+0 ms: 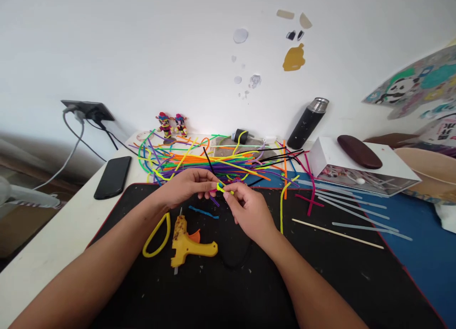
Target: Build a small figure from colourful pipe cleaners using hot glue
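Observation:
Over the black mat [256, 281], my left hand [192, 186] pinches a small bent pipe cleaner piece [221, 188], bright yellow with bits of blue and pink beside it. My right hand [252, 212] is closed on its yellow end, fingertips close to the left ones. Fingers hide part of the piece, so its full shape cannot be made out. Below the hands lie a yellow glue gun [188, 246] with an orange trigger, a short blue pipe cleaner [204, 212] and a yellow pipe cleaner loop [156, 236].
Behind the hands spreads a heap of coloured pipe cleaners [199, 162]. A phone [113, 177] lies left. Two small figures [171, 124] stand by the wall. At right are a black flask [308, 124], white box [318, 160], glue sticks [356, 208] and a wooden stick [338, 233].

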Tool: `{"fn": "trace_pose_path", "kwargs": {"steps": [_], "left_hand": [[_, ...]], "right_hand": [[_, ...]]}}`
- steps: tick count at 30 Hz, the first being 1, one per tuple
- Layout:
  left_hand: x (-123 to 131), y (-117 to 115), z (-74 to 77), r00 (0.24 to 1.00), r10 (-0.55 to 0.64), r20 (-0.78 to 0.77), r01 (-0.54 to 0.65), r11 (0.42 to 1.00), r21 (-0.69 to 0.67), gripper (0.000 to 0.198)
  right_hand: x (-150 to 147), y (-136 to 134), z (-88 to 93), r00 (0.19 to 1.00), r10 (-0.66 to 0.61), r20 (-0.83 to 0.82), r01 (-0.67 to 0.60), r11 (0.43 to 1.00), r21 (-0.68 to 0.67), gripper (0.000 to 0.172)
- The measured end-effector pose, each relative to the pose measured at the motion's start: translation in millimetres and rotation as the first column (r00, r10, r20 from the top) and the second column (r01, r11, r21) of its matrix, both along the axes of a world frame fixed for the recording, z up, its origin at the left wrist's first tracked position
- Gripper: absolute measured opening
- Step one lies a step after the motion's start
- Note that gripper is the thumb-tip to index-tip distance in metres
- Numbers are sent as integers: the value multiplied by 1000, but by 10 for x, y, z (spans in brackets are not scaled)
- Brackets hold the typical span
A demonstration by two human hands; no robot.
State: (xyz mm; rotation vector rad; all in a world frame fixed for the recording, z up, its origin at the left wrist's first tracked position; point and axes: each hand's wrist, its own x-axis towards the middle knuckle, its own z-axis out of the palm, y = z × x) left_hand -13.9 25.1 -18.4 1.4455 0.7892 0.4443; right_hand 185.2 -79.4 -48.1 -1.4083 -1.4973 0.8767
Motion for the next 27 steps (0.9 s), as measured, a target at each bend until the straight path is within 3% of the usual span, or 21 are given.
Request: {"fn": "trace_pose_path", "kwargs": {"steps": [5,10,14,18,23,27], "left_hand": [[-39,70,-3,988,132,85,-132,991,2,32],[-94,158,6,916,335,222,-296,936,-188,37],[-119,193,55,869,402,288,-328,905,-272,32],[-154,196,120,829,445,338,-364,889,-277,32],[-206,195,184,798,466,382,-392,883,-258,39],[-236,201,244,775,476,416,-396,878,-268,37]], "right_hand": [[-30,-69,63,989,-19,147,-7,985,172,25],[-136,-173,92,960,172,221,-215,958,190,25],[-271,-230,93,835,343,430,-436,890,137,40],[-429,-286,114,673,432,600,-555,832,23,53],[-569,-357,117,524,470,710,-595,799,-90,47],[-606,-375,185,511,449,733,-569,816,-103,41]]}}
